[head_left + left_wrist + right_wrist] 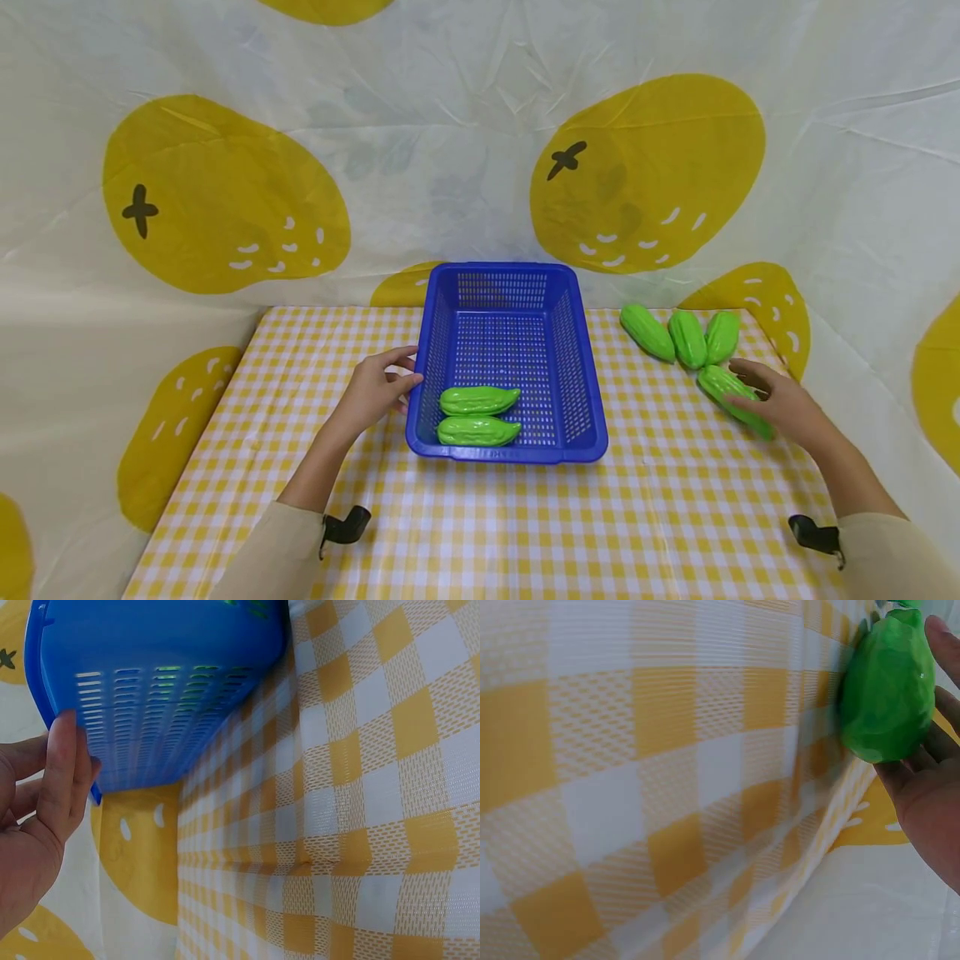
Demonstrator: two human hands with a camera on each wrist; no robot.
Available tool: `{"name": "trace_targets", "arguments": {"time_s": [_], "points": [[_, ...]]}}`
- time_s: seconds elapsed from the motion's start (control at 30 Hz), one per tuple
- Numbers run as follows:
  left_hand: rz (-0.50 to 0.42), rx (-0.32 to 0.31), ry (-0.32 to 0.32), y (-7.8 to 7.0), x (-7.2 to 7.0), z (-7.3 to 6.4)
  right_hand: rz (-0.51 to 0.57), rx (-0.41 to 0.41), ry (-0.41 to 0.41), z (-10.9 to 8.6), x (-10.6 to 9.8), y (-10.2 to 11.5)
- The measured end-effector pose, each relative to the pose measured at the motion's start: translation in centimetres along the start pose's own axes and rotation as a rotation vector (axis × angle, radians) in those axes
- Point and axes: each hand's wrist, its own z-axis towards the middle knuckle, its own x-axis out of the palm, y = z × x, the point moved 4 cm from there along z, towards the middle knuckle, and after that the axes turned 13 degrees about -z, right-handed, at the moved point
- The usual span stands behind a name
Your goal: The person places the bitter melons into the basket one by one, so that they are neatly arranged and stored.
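Observation:
A blue plastic basket stands mid-table with two bright green, ridged toy vegetables like bitter melons lying at its near end. My left hand touches the basket's left rim with its fingertips; in the left wrist view the fingers lie fairly straight against the rim. On the right, my right hand is spread around another bitter melon, which lies on the cloth. In the right wrist view, fingers reach beside and behind this bitter melon, with a digit near its far end; firm contact is unclear.
Three more bitter melons lie in a group just beyond my right hand. A yellow-and-white checked cloth covers the table. Behind and at both sides hangs a pale curtain with large yellow fruit prints.

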Motion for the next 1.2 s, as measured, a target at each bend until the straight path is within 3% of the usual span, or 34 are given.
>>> {"name": "trace_targets", "arguments": {"time_s": [0.2,0.57,0.9,1.2], "points": [[-0.005,-0.004,0.005,0.2,-0.1,0.0,-0.063,0.054,-0.023,-0.1,0.9,-0.3],[-0.004,0.001,0.0,0.3,-0.1,0.0,-0.057,0.082,-0.033,-0.3,1.4,0.0],[0.007,-0.001,0.007,0.1,0.0,-0.1,-0.054,0.04,-0.106,-0.8,1.3,-0.1],[0.01,0.006,0.007,0.0,0.0,-0.1,-0.074,-0.009,-0.151,-0.4,-0.9,1.9]]}}
